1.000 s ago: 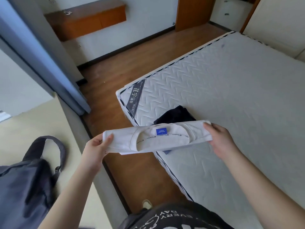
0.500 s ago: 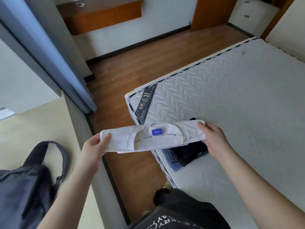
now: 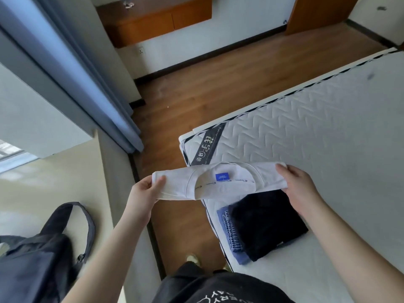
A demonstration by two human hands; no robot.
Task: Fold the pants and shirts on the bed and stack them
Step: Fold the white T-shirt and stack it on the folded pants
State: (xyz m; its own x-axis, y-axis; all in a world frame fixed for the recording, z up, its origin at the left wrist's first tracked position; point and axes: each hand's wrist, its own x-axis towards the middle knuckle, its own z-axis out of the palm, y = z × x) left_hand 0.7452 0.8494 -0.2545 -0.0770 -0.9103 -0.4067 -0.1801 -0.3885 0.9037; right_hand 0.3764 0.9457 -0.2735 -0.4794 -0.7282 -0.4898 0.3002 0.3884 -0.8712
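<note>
Both hands, left (image 3: 143, 191) and right (image 3: 299, 189), grip the folded white cotton T-shirt (image 3: 218, 181) (blue neck label) above the stacked dark folded garments (image 3: 262, 224); placing remains.

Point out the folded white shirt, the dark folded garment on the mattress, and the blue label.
white shirt (image 3: 258, 174): head view, on the fabric right of the collar.
dark folded garment (image 3: 266, 221): head view, on its top face.
blue label (image 3: 222, 176): head view, on the tag inside the collar.

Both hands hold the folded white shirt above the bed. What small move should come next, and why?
Probably lower the white shirt onto the dark pile. The left hand and right hand hold it folded flat, just beyond the pile, which lies on the bed.
</note>
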